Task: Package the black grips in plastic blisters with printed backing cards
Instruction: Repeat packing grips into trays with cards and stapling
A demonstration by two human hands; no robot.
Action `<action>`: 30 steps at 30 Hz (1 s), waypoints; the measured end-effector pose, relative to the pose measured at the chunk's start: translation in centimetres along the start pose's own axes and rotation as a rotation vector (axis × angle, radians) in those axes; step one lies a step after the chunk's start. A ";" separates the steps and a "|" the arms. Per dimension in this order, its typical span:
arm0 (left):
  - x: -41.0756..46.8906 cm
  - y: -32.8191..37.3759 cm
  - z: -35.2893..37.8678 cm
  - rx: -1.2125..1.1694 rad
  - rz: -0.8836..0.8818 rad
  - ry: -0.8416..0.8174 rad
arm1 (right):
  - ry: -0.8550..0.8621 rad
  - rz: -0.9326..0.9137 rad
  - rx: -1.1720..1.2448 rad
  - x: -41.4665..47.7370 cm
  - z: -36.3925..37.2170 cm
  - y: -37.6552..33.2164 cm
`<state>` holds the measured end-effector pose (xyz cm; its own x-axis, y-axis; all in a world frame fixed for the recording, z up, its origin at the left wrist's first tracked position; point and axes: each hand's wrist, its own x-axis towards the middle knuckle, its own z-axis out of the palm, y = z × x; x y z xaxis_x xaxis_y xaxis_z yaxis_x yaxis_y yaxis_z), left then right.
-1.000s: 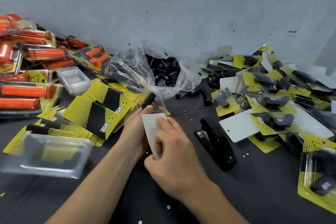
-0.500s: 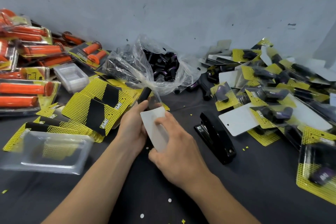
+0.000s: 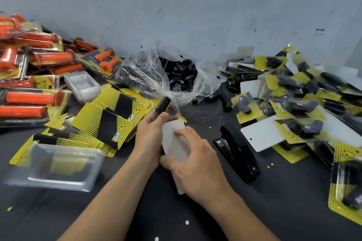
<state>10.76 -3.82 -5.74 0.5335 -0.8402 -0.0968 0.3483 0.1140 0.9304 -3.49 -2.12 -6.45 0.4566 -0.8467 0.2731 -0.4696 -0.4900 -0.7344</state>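
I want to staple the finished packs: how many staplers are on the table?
1: a black stapler lies just right of the right hand. More may be hidden under the heaped packs.

Black grip [image 3: 162,106] tilted, poking above white card back [image 3: 173,143], more grips [image 3: 182,76] heaped in bag [image 3: 141,74]

Evenly lit wide-angle view of a cluttered dark worktable [image 3: 274,207], soft at its edges.
Diffuse light from above leaves only faint shadows. Pale glare sits on the clear plastic bag [image 3: 156,76] and the glossy black stapler [image 3: 238,150]. The empty blister tray [image 3: 56,166] at lower left and the packed cards [image 3: 346,188] at far right are smeared with blur, and the base of the wall [image 3: 195,6] bows.
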 end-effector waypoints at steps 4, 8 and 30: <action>-0.2 0.1 0.3 -0.008 0.000 -0.047 | 0.107 0.081 0.127 0.5 -0.8 0.4; -0.7 0.5 0.6 -0.116 -0.130 -0.138 | 0.193 0.234 0.323 1.1 -1.8 0.8; -0.1 -0.6 -0.2 0.167 0.094 0.139 | 0.024 0.475 0.521 2.2 -2.5 2.2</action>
<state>10.65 -3.75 -6.35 0.6628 -0.7475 -0.0439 0.1660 0.0895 0.9821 -5.38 -5.60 -5.87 0.2724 -0.9517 -0.1415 -0.1880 0.0916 -0.9779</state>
